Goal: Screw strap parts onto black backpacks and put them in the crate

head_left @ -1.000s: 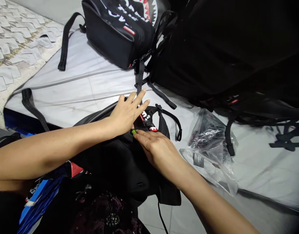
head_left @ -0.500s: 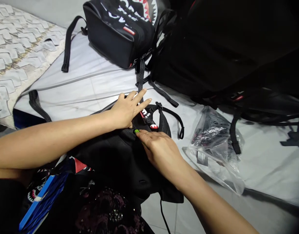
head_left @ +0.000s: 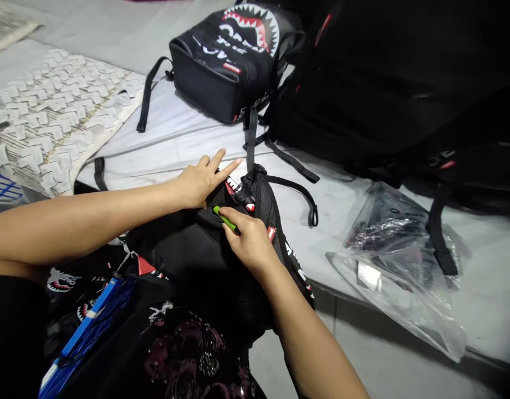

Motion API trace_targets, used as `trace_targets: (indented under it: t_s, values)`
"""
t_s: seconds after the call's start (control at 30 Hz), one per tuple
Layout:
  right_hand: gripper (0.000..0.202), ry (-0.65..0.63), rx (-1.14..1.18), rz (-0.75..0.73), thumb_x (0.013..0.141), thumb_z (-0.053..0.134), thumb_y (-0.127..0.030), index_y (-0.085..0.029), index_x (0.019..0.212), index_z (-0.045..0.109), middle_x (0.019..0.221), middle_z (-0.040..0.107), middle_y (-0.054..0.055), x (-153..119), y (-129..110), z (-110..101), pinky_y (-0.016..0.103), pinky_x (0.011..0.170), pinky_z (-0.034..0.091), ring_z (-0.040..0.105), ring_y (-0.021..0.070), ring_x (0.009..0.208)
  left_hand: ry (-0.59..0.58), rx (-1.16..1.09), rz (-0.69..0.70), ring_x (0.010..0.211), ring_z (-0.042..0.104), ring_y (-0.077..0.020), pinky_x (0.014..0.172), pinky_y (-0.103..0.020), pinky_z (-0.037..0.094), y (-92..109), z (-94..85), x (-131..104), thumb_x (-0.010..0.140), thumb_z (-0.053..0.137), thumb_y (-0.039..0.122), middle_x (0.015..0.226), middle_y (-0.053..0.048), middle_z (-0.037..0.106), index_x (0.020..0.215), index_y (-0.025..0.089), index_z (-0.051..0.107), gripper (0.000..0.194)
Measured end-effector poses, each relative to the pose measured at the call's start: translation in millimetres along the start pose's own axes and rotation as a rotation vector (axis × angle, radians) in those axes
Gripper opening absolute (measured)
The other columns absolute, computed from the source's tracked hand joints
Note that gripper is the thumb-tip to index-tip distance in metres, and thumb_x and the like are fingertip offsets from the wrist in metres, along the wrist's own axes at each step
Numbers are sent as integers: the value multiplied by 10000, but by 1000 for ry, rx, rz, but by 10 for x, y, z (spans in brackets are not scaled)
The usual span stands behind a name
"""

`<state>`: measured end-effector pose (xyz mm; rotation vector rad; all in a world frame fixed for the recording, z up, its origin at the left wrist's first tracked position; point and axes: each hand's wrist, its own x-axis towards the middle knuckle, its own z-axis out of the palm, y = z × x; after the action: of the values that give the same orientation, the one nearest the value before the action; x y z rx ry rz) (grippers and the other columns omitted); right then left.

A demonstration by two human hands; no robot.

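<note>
Since half a second ago, the right hand (head_left: pixel 249 238) has shifted and rolled back, so that more of the slim green tool (head_left: pixel 225 218) shows, and a strap and red tag (head_left: pixel 271 233) have come into sight beside it. Nearest is the person's dark garment (head_left: pixel 209 363), with its purplish pattern and sparkling stones. Close on the left stands a blue mesh-like object (head_left: pixel 88 327). Just beyond, the black backpack (head_left: pixel 205 266) lies slack and crumpled before the person, up against the edge of the white covering (head_left: pixel 155 160); its cloth is matt, with white lettering along the right edge. On its upper part the right hand is closed around the green tool, fingers curled, the green end pointing toward the left hand (head_left: pixel 197 183). That hand is open, fingers spread, thumb side down by the bag's fabric, holding no tool. Farther off, a clear plastic bag (head_left: pixel 404 321) lies to the right, and past it are a shark-mouth backpack (head_left: pixel 207 86) and a large black heap (head_left: pixel 388 83).
</note>
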<state>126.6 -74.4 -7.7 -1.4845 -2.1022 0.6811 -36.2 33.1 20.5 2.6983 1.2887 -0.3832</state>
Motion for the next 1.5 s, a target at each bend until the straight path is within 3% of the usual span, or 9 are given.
trace_targets:
  t_s: [0.23,0.33,0.43,0.5,0.6,0.73,0.8,1.07,1.5]
  values:
    - [369,59,117,15,854,584,-71,-204,1172,717,1173,747,55,23,-4,38,346,960,582,724,220,1054,75,-62,92,1402,305,-357,1073,-443,435,-133,141,-35,740,770,177,1671,-176,28,1593,276,-66,1199]
    - [371,59,104,39,859,586,-85,-189,1193,710,1179,744,69,13,-26,33,365,966,581,719,231,1069,66,-162,87,1463,240,-349,1103,-426,402,-187,128,-66,754,730,114,1675,-174,-49,1592,289,-58,1163]
    - [375,43,80,34,868,573,-101,-186,1208,705,1189,740,74,6,-41,32,365,962,586,714,232,1083,-8,-311,-13,1510,195,-353,1106,-377,395,-250,72,-83,738,735,88,1650,-194,-192,1580,299,-121,1220]
    - [376,33,55,13,871,566,-109,-176,1215,703,1193,737,82,6,-44,37,368,944,597,718,238,1072,-109,-384,-68,1476,314,-333,1062,-339,432,-294,19,-76,739,709,59,1647,-195,-205,1566,339,-163,1234]
    - [384,38,13,-9,866,568,-104,-163,1220,702,1191,736,95,7,-43,48,381,930,606,724,248,1056,-198,-414,-91,1349,508,-285,975,-299,478,-343,-41,-47,744,682,45,1666,-205,-71,1549,366,-208,1242]
    - [395,45,-12,-2,856,570,-67,-172,1212,706,1193,735,93,11,-55,70,388,940,602,722,246,1060,-174,-348,-98,1169,627,-254,899,-284,488,-369,-43,-24,779,670,82,1533,-190,351,1555,332,-207,1197]
    - [391,60,3,4,856,582,-63,-180,1208,706,1195,735,85,24,-84,92,378,934,602,724,241,1051,-165,-333,-76,1082,650,-233,856,-269,487,-380,-21,-28,795,662,96,1426,-158,450,1556,325,-205,1176]
    - [278,163,64,196,854,685,-165,-237,1118,732,1039,786,9,222,-308,329,357,851,582,751,218,897,-154,-354,-18,1030,651,-220,794,-257,479,-457,35,-24,813,656,101,1394,-161,431,1564,299,-186,1146]
    - [259,213,-188,164,902,589,-187,-201,1124,722,1043,783,53,168,-427,327,380,857,517,731,229,882,-160,-318,-38,984,668,-210,792,-270,494,-430,-7,-21,814,638,101,1372,-157,460,1575,304,-135,1104]
